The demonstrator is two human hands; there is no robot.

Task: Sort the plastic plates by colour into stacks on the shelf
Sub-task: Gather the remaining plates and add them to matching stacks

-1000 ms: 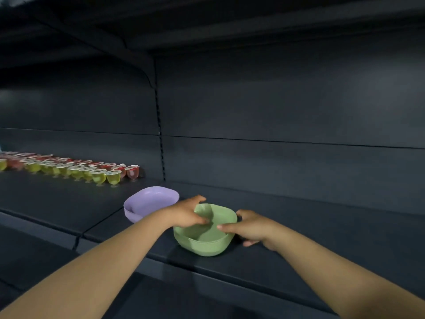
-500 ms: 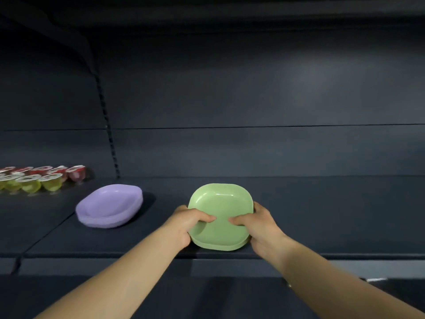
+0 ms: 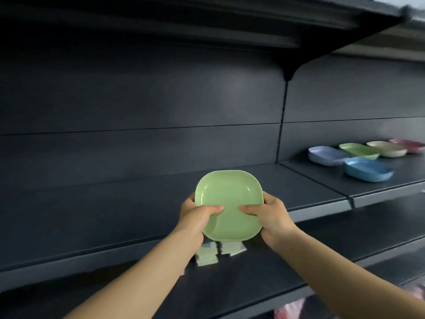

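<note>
Both hands grasp one pale green, rounded-square plastic plate [image 3: 230, 199], tilted up in front of the dark metal shelf [image 3: 138, 199]. The left hand [image 3: 195, 217] clasps its left edge, the right hand [image 3: 269, 215] its right edge, thumbs lying on the inner face. Far right of the hands, five more plates sit on the shelf: one lavender [image 3: 326, 155], one green [image 3: 358, 150], one cream [image 3: 386, 148], one pink [image 3: 408, 145], one blue [image 3: 366, 169].

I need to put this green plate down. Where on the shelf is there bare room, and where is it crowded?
The shelf is bare from its left end to the upright seam, behind the green plate held by left hand and right hand. Right of the seam, coloured plates crowd it.
</note>
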